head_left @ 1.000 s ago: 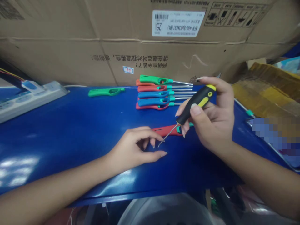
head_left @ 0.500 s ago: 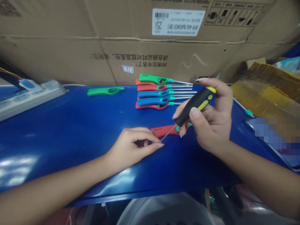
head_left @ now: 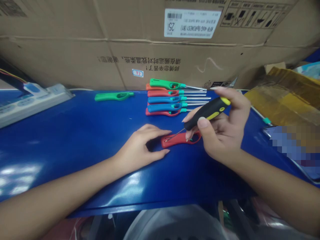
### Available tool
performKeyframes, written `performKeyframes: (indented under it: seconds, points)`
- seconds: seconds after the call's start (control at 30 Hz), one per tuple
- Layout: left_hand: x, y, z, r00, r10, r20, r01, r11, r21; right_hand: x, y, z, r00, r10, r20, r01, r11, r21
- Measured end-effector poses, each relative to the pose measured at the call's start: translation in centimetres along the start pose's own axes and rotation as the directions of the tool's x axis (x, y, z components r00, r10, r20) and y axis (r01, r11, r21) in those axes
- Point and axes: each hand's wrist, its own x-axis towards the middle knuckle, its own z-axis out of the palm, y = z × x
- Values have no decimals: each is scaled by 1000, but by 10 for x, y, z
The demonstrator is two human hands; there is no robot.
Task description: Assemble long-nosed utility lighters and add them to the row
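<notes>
My right hand [head_left: 225, 128] is wrapped round a black and yellow screwdriver [head_left: 206, 113], its thin shaft slanting down to the left. The shaft's tip is at the left end of a red lighter handle [head_left: 180, 139] lying on the blue table. My left hand [head_left: 140, 146] is open around that end, index finger along the far side and thumb on the near side, fingertips apart. Whether those fingertips touch the handle I cannot tell. The right fingers partly cover the handle's trigger end.
Several long-nosed lighters [head_left: 163, 100] in green, red and blue lie stacked at the back against a cardboard box [head_left: 75, 63]. A green lighter handle [head_left: 113, 96] lies left of them. A white power strip [head_left: 47, 100] is at far left, a taped yellowish carton [head_left: 282, 96] at right.
My left thumb and index finger have parted from their pinch by the screwdriver tip. The screwdriver has moved slightly left, its tip now over the red handle's end.
</notes>
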Motion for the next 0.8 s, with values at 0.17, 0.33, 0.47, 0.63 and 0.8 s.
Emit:
performKeyframes:
  seconds: [0.17,0.33,0.47,0.63,0.8]
  points:
    - [1,2,0,1000,18,12,-18,1000,-13,-3,6,-2,997,-1,73,4,999,-40]
    - [0,3,1,1000,9,8,-9,1000,-26,-4,7,-4,994,7,113,-3,1000,-31]
    - [-1,3,0,1000,-10,14,10,999,-34,-5,7,-3,992,17,124,-17,1000,2]
    - [0,4,0,1000,-6,22,6,999,-43,-5,8,-2,992,6,124,-10,1000,27]
    - [1,4,1,1000,8,21,-7,999,-40,-6,6,-2,992,3,123,-1,1000,-18]
